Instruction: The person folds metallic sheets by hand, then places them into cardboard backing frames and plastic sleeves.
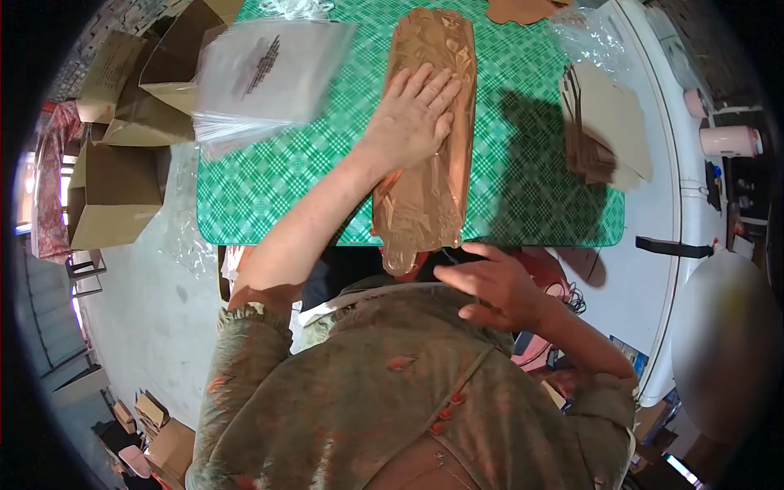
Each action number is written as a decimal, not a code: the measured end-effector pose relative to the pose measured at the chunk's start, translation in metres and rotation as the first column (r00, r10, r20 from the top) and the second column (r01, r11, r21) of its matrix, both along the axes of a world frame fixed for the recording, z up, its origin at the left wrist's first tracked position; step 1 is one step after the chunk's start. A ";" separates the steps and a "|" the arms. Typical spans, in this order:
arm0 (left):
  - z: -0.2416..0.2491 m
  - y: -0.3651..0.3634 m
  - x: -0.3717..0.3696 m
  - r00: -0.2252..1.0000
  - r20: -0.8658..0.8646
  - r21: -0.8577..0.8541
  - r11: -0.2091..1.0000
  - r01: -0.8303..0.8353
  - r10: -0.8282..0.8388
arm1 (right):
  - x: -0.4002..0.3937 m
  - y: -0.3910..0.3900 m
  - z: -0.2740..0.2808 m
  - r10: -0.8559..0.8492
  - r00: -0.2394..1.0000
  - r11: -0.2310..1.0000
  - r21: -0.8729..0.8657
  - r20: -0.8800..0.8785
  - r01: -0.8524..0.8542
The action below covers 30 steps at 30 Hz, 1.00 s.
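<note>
A long brown piece in a clear, crinkled plastic bag [420, 200] lies lengthwise on the green checked table, its near end with a rounded tab jutting past the table's edge. My left hand [412, 118] rests flat on the upper half of this bag, fingers stretched out and slightly spread. Just below the table's front edge, close to the bag's near right corner, is my right hand [498, 286]. Its fingers are apart, and nothing shows between them.
Flat clear plastic bags [269, 77] are piled at the table's back left. Brown and pale cut pieces [608, 122] lie stacked on the right, below a crumpled clear bag [588, 37]. Open cardboard boxes [118, 184] stand left of the table. Another brown piece [523, 10] lies at the back.
</note>
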<state>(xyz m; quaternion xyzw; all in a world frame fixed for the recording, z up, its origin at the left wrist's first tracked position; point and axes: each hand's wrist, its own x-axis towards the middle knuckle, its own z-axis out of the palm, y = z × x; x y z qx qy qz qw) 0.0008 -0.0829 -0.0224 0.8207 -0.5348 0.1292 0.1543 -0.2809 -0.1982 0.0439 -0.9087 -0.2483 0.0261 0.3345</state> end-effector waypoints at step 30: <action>0.012 0.002 -0.003 0.998 -0.067 0.056 0.998 0.008 -0.004 | 0.308 -0.133 -0.026 0.091 0.705 0.732 -0.527 0.704 0.432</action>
